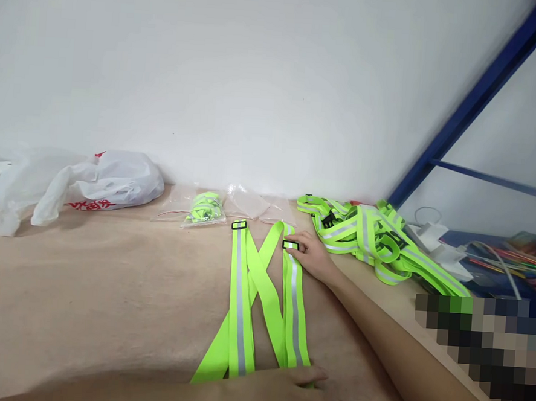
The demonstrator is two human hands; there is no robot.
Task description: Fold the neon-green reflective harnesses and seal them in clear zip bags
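Observation:
A neon-yellow reflective strap harness [262, 291] lies spread flat on the tan table [108, 287], its bands crossing in the middle. My right hand [312, 254] reaches to its far right end and pinches the strap at a black slider buckle [290, 245]. My left hand [315, 391] lies flat with fingers stretched out on the near ends of the straps at the bottom of the view. A second black buckle [239, 225] sits on the left band's far end.
A heap of more neon reflective straps [370, 237] lies at the right. Clear bags, one holding a folded strap [204, 209], rest by the wall. White plastic bags [73, 185] lie at left. A blue rack [474, 98], chargers and cables stand at right.

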